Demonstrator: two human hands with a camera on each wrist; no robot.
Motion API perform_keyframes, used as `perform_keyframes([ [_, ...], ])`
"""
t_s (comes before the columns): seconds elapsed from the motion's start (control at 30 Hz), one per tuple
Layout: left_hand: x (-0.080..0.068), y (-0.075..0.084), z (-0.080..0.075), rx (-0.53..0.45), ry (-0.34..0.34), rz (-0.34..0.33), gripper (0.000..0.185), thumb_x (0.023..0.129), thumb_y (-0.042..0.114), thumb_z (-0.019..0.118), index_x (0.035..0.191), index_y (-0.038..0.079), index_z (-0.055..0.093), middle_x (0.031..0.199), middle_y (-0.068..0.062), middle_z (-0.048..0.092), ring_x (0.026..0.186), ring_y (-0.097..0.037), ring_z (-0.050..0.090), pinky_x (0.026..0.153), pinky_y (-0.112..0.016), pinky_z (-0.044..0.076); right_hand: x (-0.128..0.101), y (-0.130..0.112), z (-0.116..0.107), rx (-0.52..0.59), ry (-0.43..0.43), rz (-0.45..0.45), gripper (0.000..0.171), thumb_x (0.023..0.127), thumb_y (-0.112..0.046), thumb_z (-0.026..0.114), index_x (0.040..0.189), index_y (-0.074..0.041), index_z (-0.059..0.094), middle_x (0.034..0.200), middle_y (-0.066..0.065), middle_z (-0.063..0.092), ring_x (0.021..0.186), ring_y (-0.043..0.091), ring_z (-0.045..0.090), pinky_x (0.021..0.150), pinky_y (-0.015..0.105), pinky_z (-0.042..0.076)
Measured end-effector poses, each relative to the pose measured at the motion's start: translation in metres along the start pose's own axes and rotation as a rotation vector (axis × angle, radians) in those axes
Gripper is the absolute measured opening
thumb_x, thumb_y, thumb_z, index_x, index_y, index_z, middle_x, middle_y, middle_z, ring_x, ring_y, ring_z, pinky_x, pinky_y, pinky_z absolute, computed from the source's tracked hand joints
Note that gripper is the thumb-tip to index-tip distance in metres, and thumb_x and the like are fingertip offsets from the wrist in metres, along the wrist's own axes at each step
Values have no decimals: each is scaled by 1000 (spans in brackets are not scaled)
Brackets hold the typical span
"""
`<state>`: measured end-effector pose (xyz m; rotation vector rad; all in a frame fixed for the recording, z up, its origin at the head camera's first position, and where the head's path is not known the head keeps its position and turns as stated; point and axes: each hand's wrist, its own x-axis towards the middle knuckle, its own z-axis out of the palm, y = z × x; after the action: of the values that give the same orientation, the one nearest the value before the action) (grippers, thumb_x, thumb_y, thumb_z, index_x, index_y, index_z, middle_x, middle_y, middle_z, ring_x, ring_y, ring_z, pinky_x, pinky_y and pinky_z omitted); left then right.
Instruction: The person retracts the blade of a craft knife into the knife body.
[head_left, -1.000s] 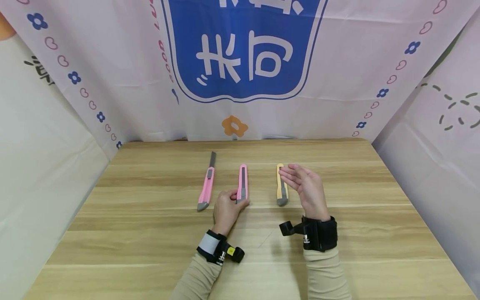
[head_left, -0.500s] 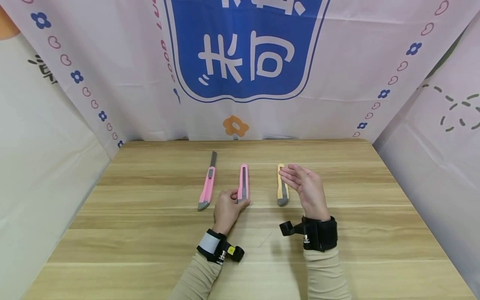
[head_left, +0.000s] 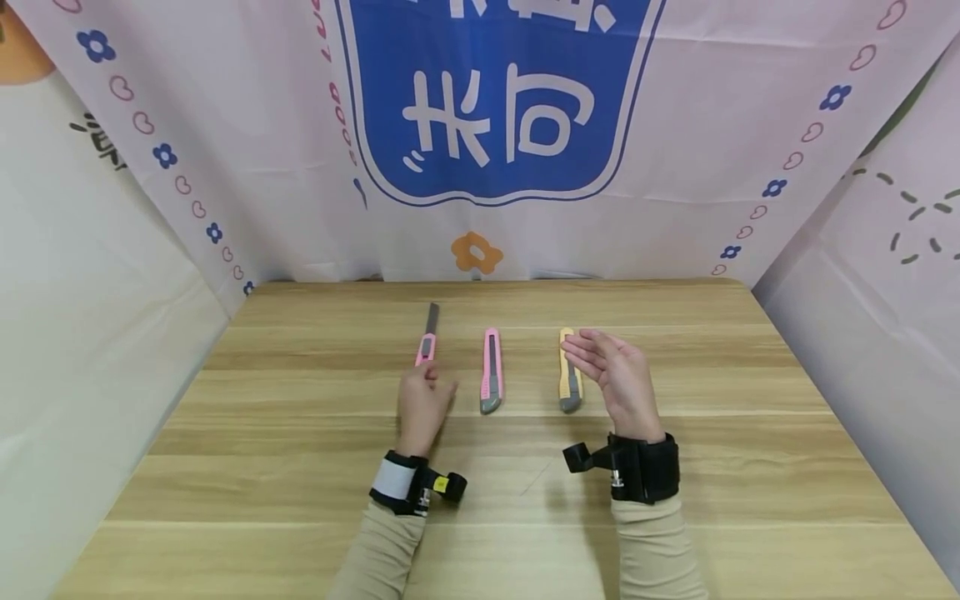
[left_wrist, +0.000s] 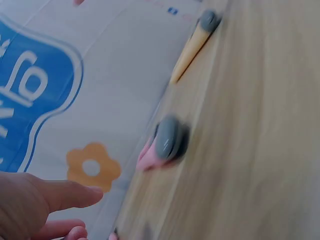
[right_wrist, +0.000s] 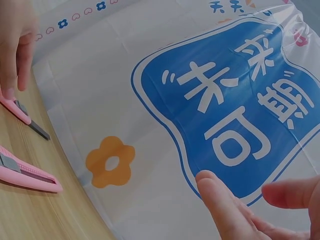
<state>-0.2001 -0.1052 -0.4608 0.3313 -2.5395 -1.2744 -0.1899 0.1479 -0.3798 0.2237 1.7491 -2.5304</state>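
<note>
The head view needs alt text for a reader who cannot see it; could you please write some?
A person's left hand rests over a pink utility knife with its blade extended on a light wooden table. A closed pink utility knife and a yellow utility knife lie alongside, the open right hand raised beside the latter.

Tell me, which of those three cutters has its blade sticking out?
The leftmost pink cutter, the one at the left hand. A grey blade juts from its far end; the middle pink cutter and the yellow cutter show none.
</note>
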Motion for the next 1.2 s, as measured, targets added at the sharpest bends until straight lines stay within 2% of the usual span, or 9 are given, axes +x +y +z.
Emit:
perform_keyframes([
  [0.13,7,-8,-16,49,28,-47,43,77,6,76,117,-3,66,101,-18,68,86,-26,62,68,-28,49,-1,1,1,1,-4,1,33,101,-17,48,121,9,52,95,1,76,102,19,72,90,25,58],
  [0.27,11,-14,-27,117,25,-59,44,76,10,77,117,-3,66,104,-22,69,92,-32,63,76,-39,53,-1,2,3,-9,-10,-4,41,102,-17,47,128,15,46,91,-2,76,94,12,73,89,24,59],
  [0.37,11,-16,-32,175,-45,-105,50,76,15,78,120,-3,64,113,-25,67,101,-36,59,84,-46,50,-1,2,3,-14,-13,-4,39,102,-17,47,126,13,47,90,-3,75,93,10,73,89,24,59],
  [0.47,12,-17,-35,232,-136,-154,58,75,20,77,125,-4,59,120,-26,62,104,-36,54,87,-47,48,-1,2,3,-13,-11,-3,35,101,-17,48,122,11,51,91,-3,75,93,11,73,89,23,59],
  [0.6,12,-17,-36,287,-198,-177,61,75,21,77,127,-4,57,117,-24,59,99,-33,53,81,-40,46,-1,2,3,-7,-13,-3,33,101,-17,48,121,10,52,91,-3,75,93,11,73,88,23,59],
  [0.83,12,-15,-33,325,-184,-163,47,75,17,76,117,-1,64,103,-19,61,90,-29,53,68,-30,38,-1,1,4,-4,-19,-4,33,101,-17,48,120,9,52,92,-2,75,92,11,73,88,23,59],
  [1.2,11,-16,-32,303,-174,-174,43,81,15,70,120,-2,64,102,-20,60,89,-30,51,68,-29,37,-1,2,4,13,-22,-9,22,100,-16,50,110,2,59,93,1,76,94,14,73,88,24,59],
])
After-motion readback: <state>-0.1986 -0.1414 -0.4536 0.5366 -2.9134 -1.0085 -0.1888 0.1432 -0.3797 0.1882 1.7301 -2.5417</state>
